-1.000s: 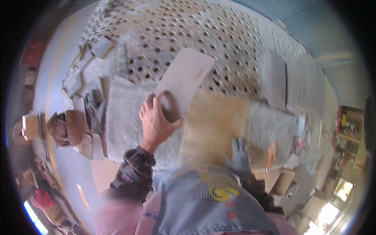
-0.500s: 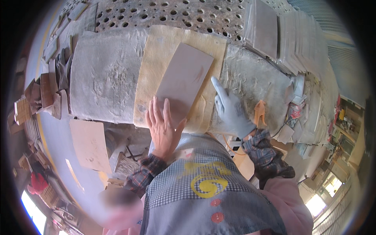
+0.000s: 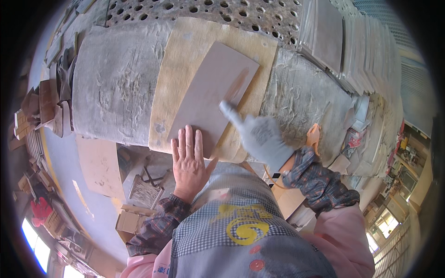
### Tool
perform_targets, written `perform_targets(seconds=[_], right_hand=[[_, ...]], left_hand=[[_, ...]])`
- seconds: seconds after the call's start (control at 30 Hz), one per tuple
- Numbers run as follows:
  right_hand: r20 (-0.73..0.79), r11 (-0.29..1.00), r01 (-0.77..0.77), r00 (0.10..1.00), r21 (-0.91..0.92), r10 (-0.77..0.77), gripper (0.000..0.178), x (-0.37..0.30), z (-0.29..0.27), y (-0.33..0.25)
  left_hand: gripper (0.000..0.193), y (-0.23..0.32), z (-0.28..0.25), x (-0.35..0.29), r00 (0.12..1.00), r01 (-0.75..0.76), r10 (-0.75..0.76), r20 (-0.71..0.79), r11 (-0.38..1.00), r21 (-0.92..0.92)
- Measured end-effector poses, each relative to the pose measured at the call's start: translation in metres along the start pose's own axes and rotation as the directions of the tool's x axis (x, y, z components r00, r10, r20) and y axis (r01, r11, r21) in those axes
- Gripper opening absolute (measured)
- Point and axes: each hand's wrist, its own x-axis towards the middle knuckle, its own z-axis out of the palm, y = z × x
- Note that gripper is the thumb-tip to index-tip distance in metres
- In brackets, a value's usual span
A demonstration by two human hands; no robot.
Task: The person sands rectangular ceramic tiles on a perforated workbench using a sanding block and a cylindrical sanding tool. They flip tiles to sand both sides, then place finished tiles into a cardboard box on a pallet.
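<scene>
A flat grey-brown rectangular panel (image 3: 208,83) lies tilted on a tan felt-like mat (image 3: 162,102). A reddish-brown smear shows near its right edge. My bare left hand (image 3: 189,160) lies with outstretched fingers on the panel's near end, holding nothing. My right hand (image 3: 262,136), in a grey glove, reaches over the panel's right edge. Its index finger points out, with the tip at or just above the panel's surface; contact cannot be made out. The other fingers look bent and are smeared by motion. No object shows in the right hand.
Grey rough cloth (image 3: 116,83) flanks the mat. Beyond it is a perforated metal surface (image 3: 194,9). Several thin panels (image 3: 324,41) stand stacked at the far right. An orange-handled tool (image 3: 313,135) lies right of my gloved hand. Scrap pieces (image 3: 51,102) sit at left.
My right hand has moved left from beside the mat onto the panel's right edge. My left hand stays on the near end. The whole view has shifted slightly.
</scene>
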Motion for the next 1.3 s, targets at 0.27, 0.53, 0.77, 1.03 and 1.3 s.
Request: perform_targets(seconds=[0.27,0.53,0.77,1.03,1.3], right_hand=[[-0.12,0.987,-0.142,0.984,-0.077,0.132,0.089,0.014,-0.002,0.018],[-0.358,0.958,0.038,0.931,0.285,0.069,0.067,-0.035,0.033,0.015],[-0.671,0.935,0.011,0.699,0.355,0.247,0.051,-0.027,0.049,0.059],[-0.681,0.944,-0.028,0.685,0.328,0.257,0.06,-0.022,0.073,0.072],[-0.7,0.948,-0.029,0.667,0.318,0.255,0.058,-0.018,0.08,0.074]], left_hand=[[0.098,0.0,-0.005,0.002,1.0,-0.014,0.014,0.027,1.0,-0.004],[0.05,0.007,-0.064,0.023,0.988,-0.148,0.143,-0.052,0.982,-0.116],[0.062,0.025,-0.065,0.081,0.926,-0.288,0.29,0.243,0.957,-0.047],[0.071,0.033,-0.055,0.168,0.886,-0.462,0.458,0.07,0.863,0.204],[0.073,0.028,-0.068,0.154,0.884,-0.451,0.396,0.251,0.862,0.231]])
